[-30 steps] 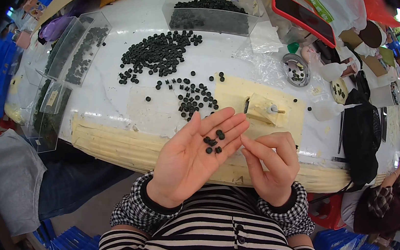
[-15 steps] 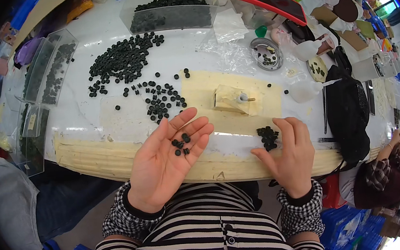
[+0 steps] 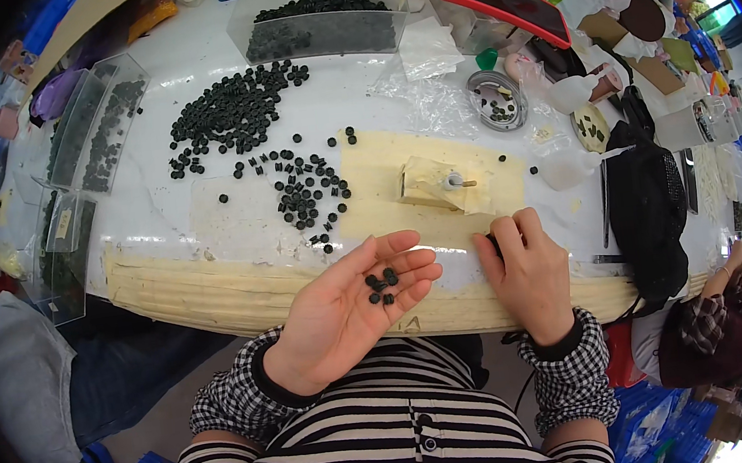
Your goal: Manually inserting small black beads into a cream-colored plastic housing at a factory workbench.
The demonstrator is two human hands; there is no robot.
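Note:
My left hand (image 3: 331, 323) is palm up with its fingers stretched out. Several small black grooved rollers (image 3: 383, 286) lie loose on its palm. My right hand (image 3: 532, 282) is at the front of the table, fingertips and thumb drawn in over the small pile of rollers there, which it mostly covers. A dark bit (image 3: 494, 243) shows between thumb and forefinger. Behind the hands stands a block wrapped in yellowish tape (image 3: 425, 187), with a thin pin (image 3: 468, 184) jutting from its side. More scattered rollers (image 3: 308, 197) lie beyond my left hand.
A large heap of rollers (image 3: 234, 110) spreads behind the scattered ones. A clear bin of rollers (image 3: 322, 40) stands at the back, with clear trays (image 3: 107, 124) on the left. A red-cased phone (image 3: 500, 2) and a black bag (image 3: 647, 200) are on the right.
My left hand has moved right and nearer to me, still carrying the rollers. My right hand has closed in over the small pile. A few rollers now show where my left fingers were.

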